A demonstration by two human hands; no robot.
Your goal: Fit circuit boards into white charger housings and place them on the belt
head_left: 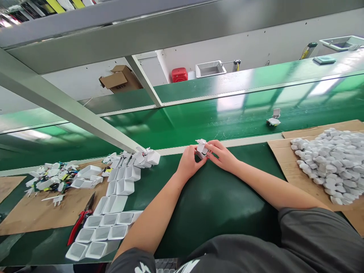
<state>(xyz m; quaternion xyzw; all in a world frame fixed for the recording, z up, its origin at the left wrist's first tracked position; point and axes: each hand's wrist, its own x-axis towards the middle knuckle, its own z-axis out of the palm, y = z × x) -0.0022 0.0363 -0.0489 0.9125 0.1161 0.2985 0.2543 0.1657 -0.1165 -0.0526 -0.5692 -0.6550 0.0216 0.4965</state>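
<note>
My left hand (188, 163) is closed around a small white plastic housing (201, 153), held over the front edge of the green bench. The fingers of my right hand (223, 156) pinch a white cover piece (201, 144) at the top of the same housing. Fingers partly hide where the two parts meet, so I cannot tell whether they are joined. Left of my left forearm, open white housings (116, 204) stand in rows, the farther ones with parts in them. Loose white parts with wires and circuit boards (54, 178) lie heaped beyond them.
Red-handled pliers (81, 220) lie beside the rows on cardboard (25, 216). At right, small white caps (332, 163) are piled on more cardboard (277, 153). A white assembly (274, 120) sits on the green belt (193, 121). A metal post (85, 113) slants down at left.
</note>
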